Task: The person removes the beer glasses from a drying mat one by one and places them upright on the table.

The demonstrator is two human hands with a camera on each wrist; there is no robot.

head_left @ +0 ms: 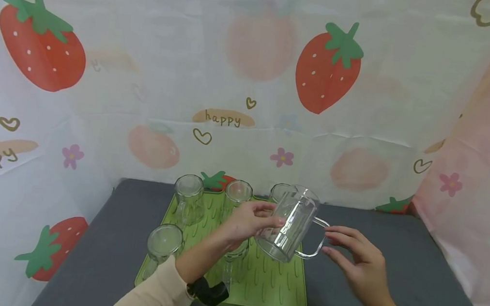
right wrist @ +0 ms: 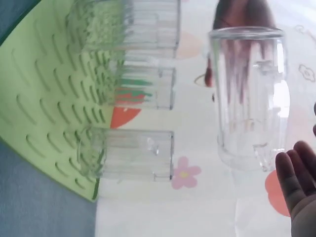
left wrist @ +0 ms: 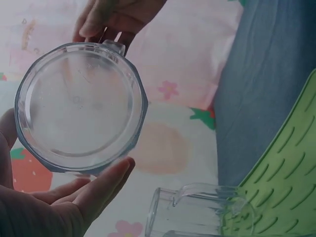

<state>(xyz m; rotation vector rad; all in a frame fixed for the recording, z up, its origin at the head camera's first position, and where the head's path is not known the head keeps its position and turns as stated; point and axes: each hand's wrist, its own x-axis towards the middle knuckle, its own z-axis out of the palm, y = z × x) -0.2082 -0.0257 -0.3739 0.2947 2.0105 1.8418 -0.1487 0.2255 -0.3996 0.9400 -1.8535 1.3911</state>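
On the left part of the green ridged mat [head_left: 260, 280], an upturned glass [head_left: 163, 244] stands near the mat's front left corner and another upturned glass [head_left: 189, 197] near its back left corner. Further along the back edge stand a third glass [head_left: 238, 192] and a fourth [head_left: 280, 192], the latter partly hidden behind the raised mug. The mat lies on the grey table [head_left: 414, 265], towards its back edge and left of its middle.

The left hand [head_left: 245, 222], reaching from a cream sleeve, curls its fingers and thumb round the body of the glass mug [head_left: 291, 225] and holds it in the air above the mat's right half, tilted with its thick base towards the person. The mug is clear and colourless, with faint vertical facets down its wall, a heavy round bottom and a squared loop handle [head_left: 317, 237] pointing right. The left wrist view looks straight at the circular base [left wrist: 81, 106], held between thumb and fingers.

The right hand [head_left: 355, 260] is just beside the handle, fingers loosely extended, fingertips at or almost at the loop; whether they touch it I cannot tell.
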